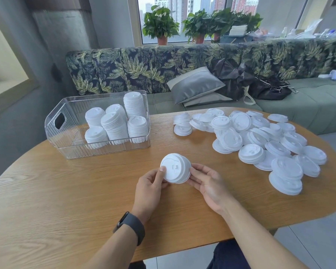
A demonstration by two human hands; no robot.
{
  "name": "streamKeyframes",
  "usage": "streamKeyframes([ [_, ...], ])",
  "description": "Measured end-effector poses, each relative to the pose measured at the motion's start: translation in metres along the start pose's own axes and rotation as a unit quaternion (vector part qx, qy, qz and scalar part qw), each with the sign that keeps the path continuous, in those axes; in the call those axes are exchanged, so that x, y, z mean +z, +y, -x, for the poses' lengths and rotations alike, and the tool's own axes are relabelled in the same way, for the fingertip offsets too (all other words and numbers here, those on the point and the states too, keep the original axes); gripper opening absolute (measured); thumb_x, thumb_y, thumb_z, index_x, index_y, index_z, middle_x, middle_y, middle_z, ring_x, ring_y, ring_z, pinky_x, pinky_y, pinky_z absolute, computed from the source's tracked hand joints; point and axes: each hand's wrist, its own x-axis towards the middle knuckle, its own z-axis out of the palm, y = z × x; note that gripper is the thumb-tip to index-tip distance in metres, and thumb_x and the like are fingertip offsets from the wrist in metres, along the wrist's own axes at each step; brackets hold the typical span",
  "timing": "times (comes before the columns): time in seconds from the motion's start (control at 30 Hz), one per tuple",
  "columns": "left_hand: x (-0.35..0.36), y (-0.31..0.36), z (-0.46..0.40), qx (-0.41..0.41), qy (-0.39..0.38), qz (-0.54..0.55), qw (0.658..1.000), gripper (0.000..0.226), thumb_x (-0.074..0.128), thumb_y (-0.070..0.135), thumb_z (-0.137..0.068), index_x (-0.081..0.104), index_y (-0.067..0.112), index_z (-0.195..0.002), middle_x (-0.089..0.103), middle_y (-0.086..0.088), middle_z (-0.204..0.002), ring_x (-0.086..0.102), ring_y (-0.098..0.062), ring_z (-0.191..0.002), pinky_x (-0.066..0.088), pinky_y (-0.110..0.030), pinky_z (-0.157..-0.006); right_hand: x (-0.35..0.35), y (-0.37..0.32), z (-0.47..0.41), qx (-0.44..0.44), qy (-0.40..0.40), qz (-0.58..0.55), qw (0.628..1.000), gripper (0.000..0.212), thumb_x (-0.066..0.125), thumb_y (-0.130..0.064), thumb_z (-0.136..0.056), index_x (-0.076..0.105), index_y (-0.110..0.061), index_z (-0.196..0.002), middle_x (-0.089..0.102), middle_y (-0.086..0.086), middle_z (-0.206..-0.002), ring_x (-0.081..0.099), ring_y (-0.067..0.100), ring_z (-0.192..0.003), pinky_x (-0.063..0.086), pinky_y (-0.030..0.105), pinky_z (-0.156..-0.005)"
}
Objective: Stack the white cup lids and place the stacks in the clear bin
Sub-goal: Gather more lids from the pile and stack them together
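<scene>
Stacking step in progress. A short nested stack of white plastic cup lids (pixel 175 168) is held tilted above the oval wooden surface (pixel 70 200), its top face turned toward the camera, between the left hand (pixel 151 184) and the right hand (pixel 209 183). The left thumb lies across the near rim with the other left fingers curled behind the stack; the right fingers (pixel 197 168) curl against the opposite edge, so both hands are clamped on the same stack. How many lids it contains cannot be counted from this angle, though it appears shorter than those already stored. To the left, well apart from the hands, the clear ribbed plastic bin with a cut-out handle (pixel 59 121) holds about six upright lid stacks (pixel 115 125) grouped toward its right end, with the left portion unfilled. To the right lies a loose heap of unstacked white lids (pixel 260 140), some already nested in twos and threes. Judged from this layout, the task is roughly midway. The next move probably calls for squaring the held stack, then either adding more lids from the heap or carrying it left to the bin's open space.
</scene>
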Motion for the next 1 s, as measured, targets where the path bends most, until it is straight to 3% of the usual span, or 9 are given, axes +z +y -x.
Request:
streamKeyframes([
  [0.13,0.0,-0.003,-0.002,0.001,0.017,-0.019,1.0,0.031,0.056,0.04,-0.105,0.074,0.015,-0.108,0.079,0.0,-0.093,0.075,-0.022,-0.09,0.063,-0.036,-0.08,0.001,0.001,0.001,-0.006,-0.003,0.011,1.0,0.021,0.067,-0.002,-0.095,0.068,0.003,-0.116,0.075,0.021,-0.116,0.075,0.026,-0.103,0.06,0.033,-0.085],
  [0.3,-0.002,-0.003,-0.003,-0.002,0.036,-0.022,0.999,0.028,0.056,0.043,-0.104,0.071,0.019,-0.109,0.078,0.0,-0.09,0.075,-0.018,-0.083,0.064,-0.042,-0.08,0.004,0.001,0.003,-0.022,-0.004,0.021,1.0,0.024,0.067,-0.013,-0.097,0.071,0.003,-0.115,0.075,0.02,-0.115,0.072,0.033,-0.112,0.06,0.037,-0.092],
  [0.37,-0.001,-0.002,-0.002,-0.002,0.043,-0.02,0.999,0.026,0.058,0.041,-0.104,0.07,0.019,-0.11,0.078,-0.001,-0.092,0.075,-0.018,-0.082,0.064,-0.043,-0.081,0.009,0.0,0.005,-0.035,-0.009,0.049,0.998,0.034,0.068,-0.026,-0.096,0.072,0.001,-0.118,0.077,0.016,-0.114,0.074,0.029,-0.109,0.059,0.039,-0.095],
  [0.5,0.001,0.0,0.0,0.001,0.047,-0.019,0.999,0.025,0.062,0.04,-0.101,0.068,0.019,-0.114,0.078,-0.003,-0.1,0.077,-0.017,-0.083,0.065,-0.04,-0.08,0.017,0.005,0.011,-0.07,0.007,0.133,0.989,0.059,0.085,-0.04,-0.075,0.067,-0.01,-0.124,0.079,0.007,-0.109,0.076,0.024,-0.104,0.06,0.036,-0.093],
  [0.8,-0.002,0.005,0.002,-0.004,0.034,0.015,0.999,0.037,0.066,0.047,-0.095,0.074,0.015,-0.111,0.08,-0.001,-0.103,0.077,-0.017,-0.092,0.063,-0.04,-0.085,0.016,0.006,0.011,-0.076,0.013,0.145,0.986,0.035,0.081,-0.025,-0.087,0.071,-0.011,-0.118,0.08,0.005,-0.104,0.076,0.021,-0.102,0.06,0.035,-0.091],
  [0.9,-0.004,0.007,0.002,-0.007,0.029,0.027,0.999,0.049,0.067,0.058,-0.085,0.076,0.016,-0.109,0.08,0.0,-0.102,0.075,-0.019,-0.101,0.061,-0.042,-0.091,0.014,0.003,0.011,-0.066,-0.007,0.16,0.985,0.034,0.08,-0.025,-0.088,0.072,-0.01,-0.117,0.08,0.005,-0.104,0.076,0.022,-0.102,0.06,0.033,-0.087],
  [1.0,-0.005,0.008,0.002,-0.01,0.019,0.036,0.999,0.046,0.069,0.054,-0.085,0.077,0.014,-0.106,0.081,-0.002,-0.1,0.075,-0.023,-0.101,0.061,-0.043,-0.092,0.015,0.003,0.012,-0.068,-0.016,0.16,0.985,0.039,0.079,-0.033,-0.085,0.073,-0.009,-0.116,0.08,0.007,-0.104,0.076,0.022,-0.101,0.06,0.03,-0.082],
])
